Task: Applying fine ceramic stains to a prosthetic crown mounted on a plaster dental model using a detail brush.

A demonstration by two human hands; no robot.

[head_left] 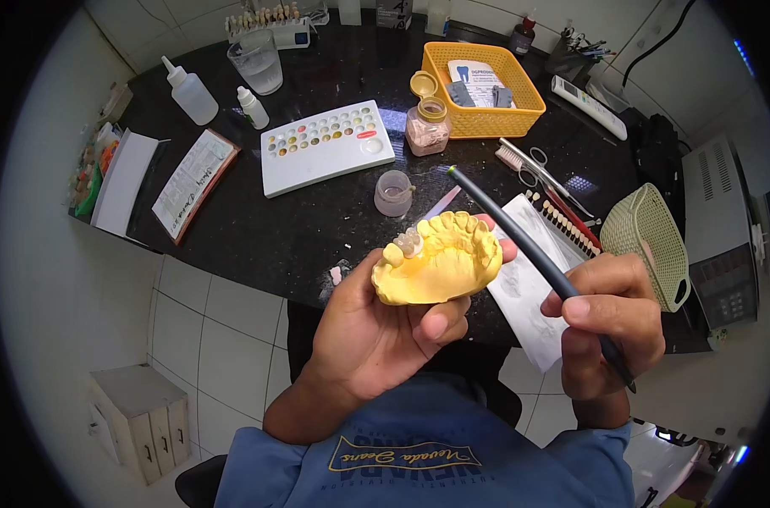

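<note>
My left hand (385, 339) is closed around a yellow plaster dental model (436, 275), held up in front of the bench. Its row of cast teeth faces away from me, and a few whitish, glossy crowns (409, 243) sit on its left part. Between the thumb and fingers of my right hand (609, 317) is a slim dark pencil-like tool (529, 245), slanting up to the left. Its greenish tip is above and beyond the model, apart from it. Behind the model stands a small translucent cup (394, 194), with a pale blade-like strip (444, 201) beside it.
On the dark bench (224, 229) are a white paint palette (325, 169), a jar of pink powder (428, 131), a yellow basket (520, 123), a squeeze bottle (192, 97) and a glass (258, 72). A tooth shade guide (567, 224), scissors (533, 169) and white paper (533, 296) lie to the right.
</note>
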